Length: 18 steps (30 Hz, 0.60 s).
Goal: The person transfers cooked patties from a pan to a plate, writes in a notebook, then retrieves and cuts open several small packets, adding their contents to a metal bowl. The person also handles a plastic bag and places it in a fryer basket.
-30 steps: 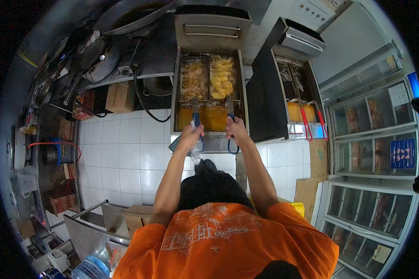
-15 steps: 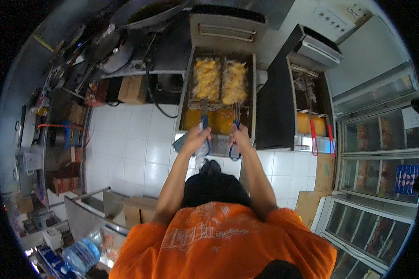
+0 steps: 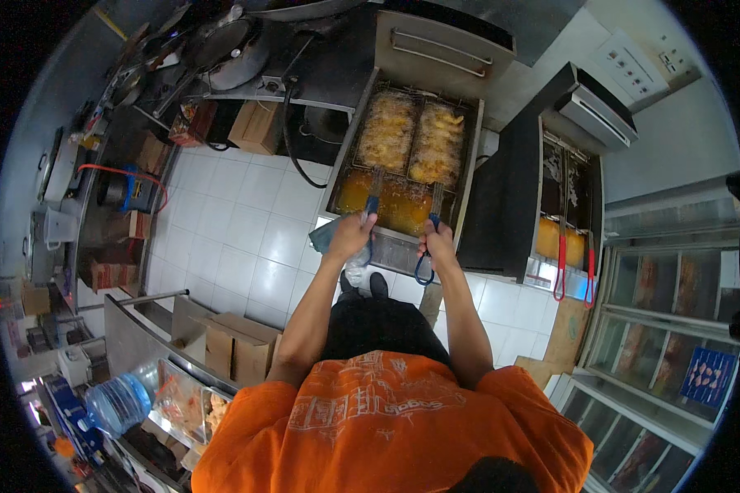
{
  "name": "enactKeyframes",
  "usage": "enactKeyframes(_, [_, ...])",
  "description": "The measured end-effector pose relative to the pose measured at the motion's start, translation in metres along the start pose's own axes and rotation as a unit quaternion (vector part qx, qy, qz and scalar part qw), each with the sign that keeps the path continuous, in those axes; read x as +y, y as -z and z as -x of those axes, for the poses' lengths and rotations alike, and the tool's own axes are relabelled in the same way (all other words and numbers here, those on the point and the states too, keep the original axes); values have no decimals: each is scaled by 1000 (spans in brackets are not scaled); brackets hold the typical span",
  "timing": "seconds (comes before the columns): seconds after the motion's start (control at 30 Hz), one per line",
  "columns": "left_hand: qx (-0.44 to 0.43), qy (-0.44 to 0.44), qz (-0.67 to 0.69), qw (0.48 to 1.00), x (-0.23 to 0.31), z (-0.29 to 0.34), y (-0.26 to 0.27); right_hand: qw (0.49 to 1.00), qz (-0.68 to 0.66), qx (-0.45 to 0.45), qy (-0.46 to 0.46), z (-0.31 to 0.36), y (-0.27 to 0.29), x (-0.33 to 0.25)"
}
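Note:
My left hand [image 3: 351, 237] is closed around the blue grip of the left fry basket [image 3: 386, 131]. The blue looped handle of the right fry basket [image 3: 440, 140] is in my right hand [image 3: 437, 241]. Side by side, both baskets sit in the oil of a deep fryer [image 3: 349, 160], each with a layer of golden battered food [image 3: 433, 168] under bubbling foam. Yellow-brown oil [image 3: 395, 205] shows between the baskets and the fryer's front edge. A grey-green cloth [image 3: 325, 236] hangs at the front left corner, by my left hand.
A second fryer [image 3: 530, 269] with red-handled baskets [image 3: 561, 263] stands to the right, past a black panel [image 3: 493, 214]. Glass-fronted fridges [image 3: 649, 279] line the far right. Pots [image 3: 232, 70] sit on the stove at the left back. A cardboard box [image 3: 242, 341] lies behind my left arm.
The whole view has turned, so the fryer appears farther right. Foam covers more of the food, which looks lower in the oil. Both hands keep their hold on the handles.

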<state>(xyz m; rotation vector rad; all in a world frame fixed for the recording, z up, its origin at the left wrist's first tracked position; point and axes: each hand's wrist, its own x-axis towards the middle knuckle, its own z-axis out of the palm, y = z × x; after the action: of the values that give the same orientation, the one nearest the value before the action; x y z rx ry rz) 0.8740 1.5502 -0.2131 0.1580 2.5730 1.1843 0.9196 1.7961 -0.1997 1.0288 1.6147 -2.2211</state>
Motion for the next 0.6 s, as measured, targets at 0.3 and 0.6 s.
enactKeyframes(0.3, [242, 35, 595, 765, 10, 94, 91, 872, 264, -175, 374, 75, -98, -34])
enactKeyframes(0.6, [396, -2, 548, 737, -3, 226, 184, 837, 216, -435, 253, 158, -272, -9])
